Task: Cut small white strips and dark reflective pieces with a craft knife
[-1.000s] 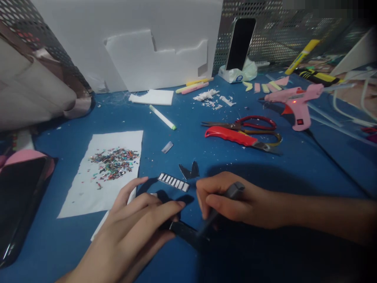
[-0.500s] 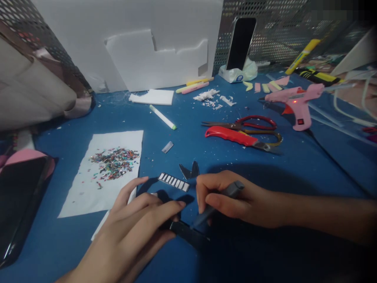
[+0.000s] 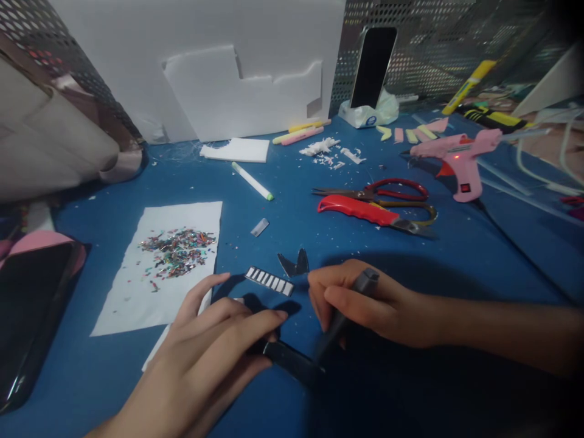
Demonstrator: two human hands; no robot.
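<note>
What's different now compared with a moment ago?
The right hand moved the dark pen's tip leftward, then back right, near the outer end of the black strip. It kept its grip. The left hand, strip and glue gun stayed put.

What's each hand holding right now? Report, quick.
Left hand: closed on one end of the black strip.
Right hand: closed around a dark pen-like tool, tip by the strip's other end.
</note>
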